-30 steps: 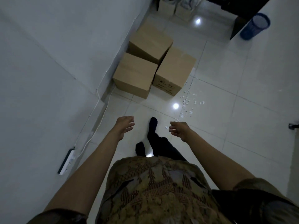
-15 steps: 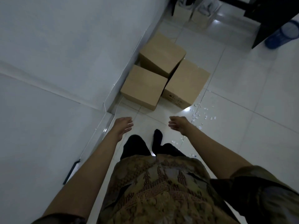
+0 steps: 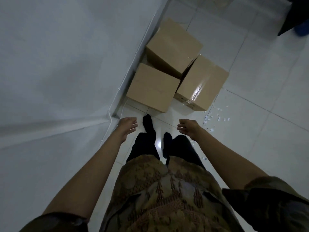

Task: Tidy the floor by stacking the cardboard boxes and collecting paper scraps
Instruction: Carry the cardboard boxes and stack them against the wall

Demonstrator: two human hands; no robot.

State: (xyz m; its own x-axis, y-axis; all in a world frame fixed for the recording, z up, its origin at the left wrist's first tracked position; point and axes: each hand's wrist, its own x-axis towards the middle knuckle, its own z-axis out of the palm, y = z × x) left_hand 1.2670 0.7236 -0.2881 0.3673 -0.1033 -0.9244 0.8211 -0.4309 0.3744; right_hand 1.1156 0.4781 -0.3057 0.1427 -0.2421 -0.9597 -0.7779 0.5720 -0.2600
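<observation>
Three cardboard boxes clustered on the white tiled floor point(image 3: 267, 81) against the grey wall point(image 3: 66, 64). Near box point(image 3: 153, 87) closest to the wall, just ahead of the feet. Taped box point(image 3: 203, 82) pressed against its right side, shiny tape strip running down the top. Far box point(image 3: 173, 46) behind both, tilted, leaning on the other two. None stacked yet.

Paper scraps point(image 3: 211, 118) scattered on the tiles just right of the taped box, small white bits trailing down toward the right forearm, a few more beside the right leg.

Left hand point(image 3: 127, 125) held out in the air, palm down, fingers loosely curled and slightly apart, holding nothing, just short of the near box. Right hand point(image 3: 189, 127) likewise in the air, fingers loosely bent toward the palm, holding nothing, near the scraps but not touching them. Both hands well apart from each other, feet between them.

Dark socked left foot point(image 3: 148, 123) stepped forward, almost at the near box's front edge; right foot point(image 3: 167, 141) behind it. Patterned brown shirt point(image 3: 158, 190) filling the lower view. White cable point(image 3: 110, 114) running along the wall base. Dark furniture corner point(image 3: 297, 15) and something blue point(image 3: 301, 30) at the top right, too blurred to tell more.
</observation>
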